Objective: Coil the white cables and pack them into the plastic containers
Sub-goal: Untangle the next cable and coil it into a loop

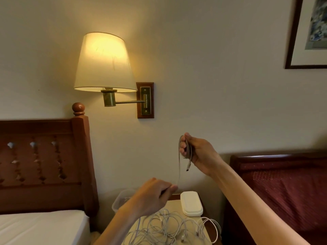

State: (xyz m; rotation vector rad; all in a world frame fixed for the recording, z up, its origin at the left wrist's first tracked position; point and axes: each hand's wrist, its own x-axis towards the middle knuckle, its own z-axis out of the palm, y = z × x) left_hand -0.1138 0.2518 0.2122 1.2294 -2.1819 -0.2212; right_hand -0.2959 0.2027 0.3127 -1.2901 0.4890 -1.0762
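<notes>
Fingers of right hand (196,152) curl round coiled cable (185,149); left hand (155,195) pinches its strand.

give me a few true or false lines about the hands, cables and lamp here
1. The right hand holds a coiled cable raised above the table. True.
2. The left hand lies flat on the bed. False: it pinches the cable's hanging strand.
3. The wall lamp is off. False: it glows.
4. Loose white cables lie tangled on the table. True.
5. A white lid sits beside the clear container. True.
</notes>
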